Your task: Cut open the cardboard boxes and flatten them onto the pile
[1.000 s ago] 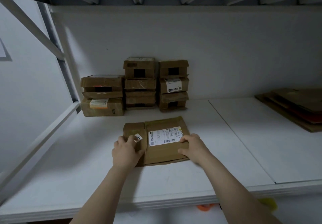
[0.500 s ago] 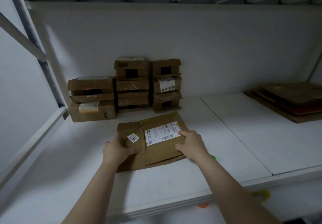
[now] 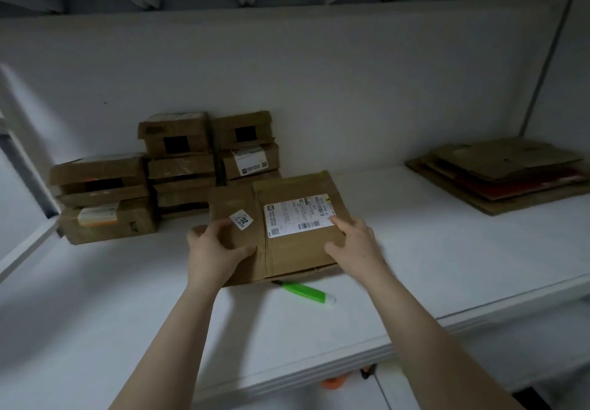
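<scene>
The cardboard box (image 3: 293, 250) is flat and shallow, brown, with a creased top and a strip of brown tape running front to back left of its middle. A white shipping label (image 3: 298, 214) with barcodes and small print covers much of the right part of the top. A small white sticker (image 3: 241, 219) reading "202" sits askew on the left part. A rough corrugated edge shows along the near bottom right.

Both hands clamp the box, well apart at opposite ends. The left hand (image 3: 214, 250) grips the near left corner with its thumb lying across the top. The right hand (image 3: 354, 243) grips the right edge, thumb on the top face and index fingertip touching the label's right end. The box is in the middle of the white surface (image 3: 415, 266), its top tilted toward the camera. I cannot tell whether its near edge touches the surface.

A second ago the box lay flat under the hands. It now stands higher and steeper, and in view its far edge overlaps the stack of boxes (image 3: 178, 170) at the back left. A green utility knife (image 3: 305, 291), hidden then, now lies uncovered just beside the near edge. The pile of flattened cardboard (image 3: 501, 173) at the right looks unchanged.
</scene>
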